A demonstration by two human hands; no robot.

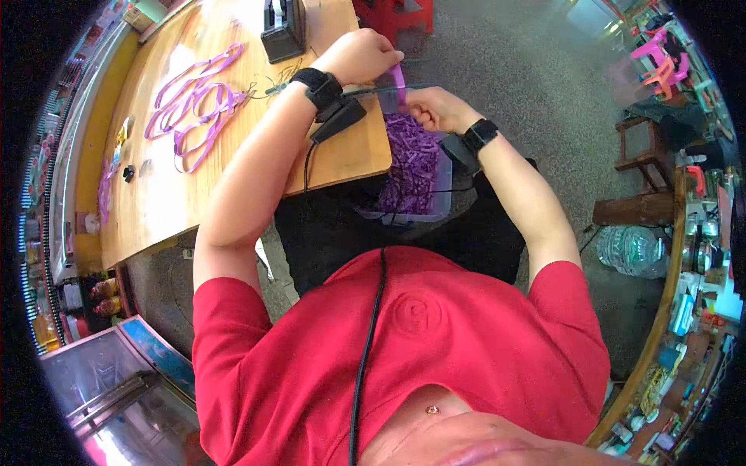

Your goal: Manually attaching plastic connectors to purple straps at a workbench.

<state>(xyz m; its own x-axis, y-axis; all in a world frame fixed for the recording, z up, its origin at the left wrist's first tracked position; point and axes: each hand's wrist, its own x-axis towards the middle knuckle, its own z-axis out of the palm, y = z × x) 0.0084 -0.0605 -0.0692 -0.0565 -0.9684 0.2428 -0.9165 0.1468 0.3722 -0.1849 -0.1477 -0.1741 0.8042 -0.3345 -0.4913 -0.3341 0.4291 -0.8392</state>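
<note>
Pale wood on the left, that's the bench [167,198], and across it lie looped purple straps [227,99], laid flat and apart from the forearm, likely so nothing snags. Further along, a black holder [282,45] stands near the far edge, parked handily beside the left wrist.

Now the left hand [357,58], reaching past the bench's right edge: thumb and forefinger pinch a purple strip [399,81], which runs down toward the other hand. Below, the tub [443,198], packed with purple ribbon [412,155], sits close against that edge, presumably for an easy reach.

And the right hand [437,109]: fingers curled in at the strip's lower end, perhaps to steady it; whether they grip or merely touch, I cannot tell. Far right, a wooden stool [646,147] and clear bottle [633,250] stand well apart, leaving that elbow room.
</note>
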